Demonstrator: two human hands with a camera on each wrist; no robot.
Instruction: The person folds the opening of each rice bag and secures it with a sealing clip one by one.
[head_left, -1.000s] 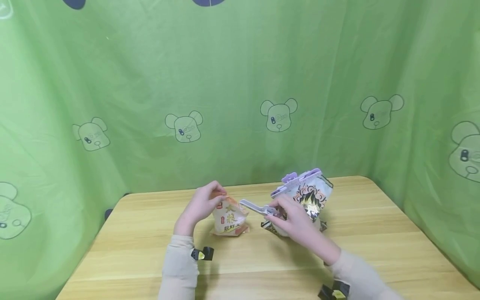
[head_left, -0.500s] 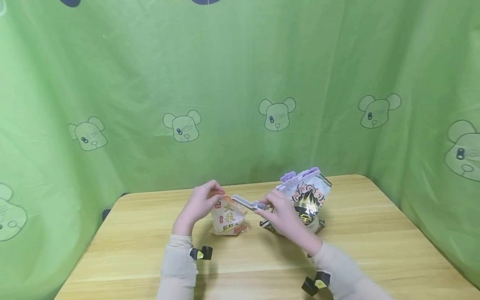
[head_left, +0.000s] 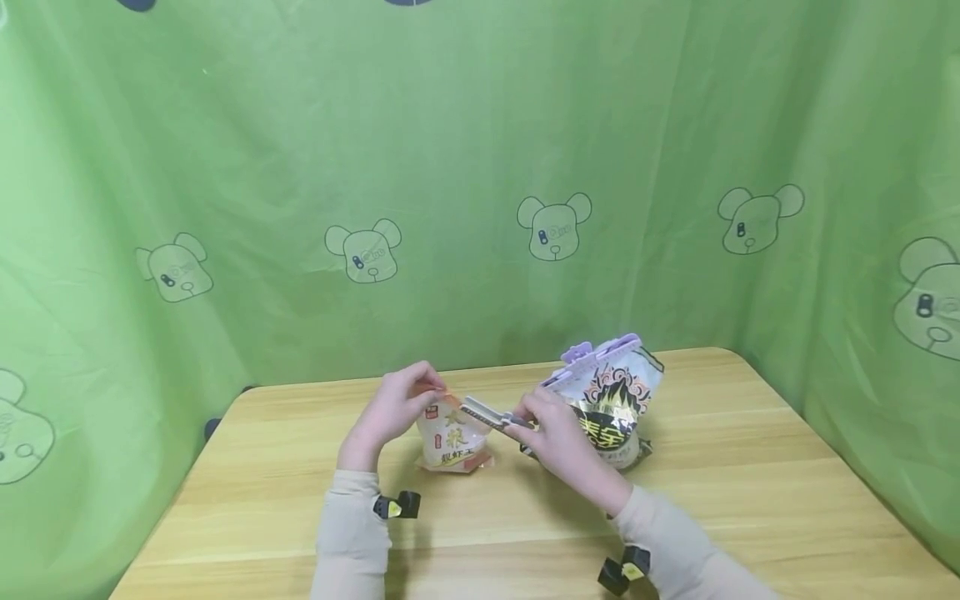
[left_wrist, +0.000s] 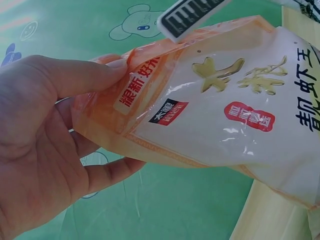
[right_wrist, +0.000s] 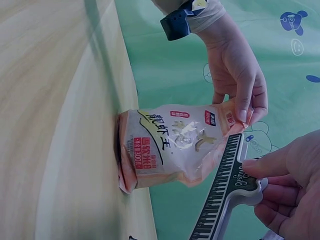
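Note:
My left hand (head_left: 395, 408) pinches the folded orange top corner of a white and orange snack bag (head_left: 453, 440), thumb in front and fingers behind. The bag stands upright on the table, its printed front facing me. In the left wrist view the thumb presses on the orange strip of the bag (left_wrist: 215, 110). My right hand (head_left: 558, 437) holds a bag clip (right_wrist: 220, 187) by its handle, between thumb and fingers. A piano-key pattern runs along the clip's long bar. The bar's far end is right at the bag's top edge, close to the left fingertips.
A larger white and black bag (head_left: 618, 400) stands behind my right hand, with a purple clip (head_left: 600, 360) along its top. Both bags are on a wood-grain table (head_left: 262, 500). A green curtain (head_left: 450, 167) with bear-head prints surrounds the table's back and sides.
My right hand has moved left with the bag clip, bringing its bar to the snack bag's top edge. The left hand keeps its pinch and has barely shifted.

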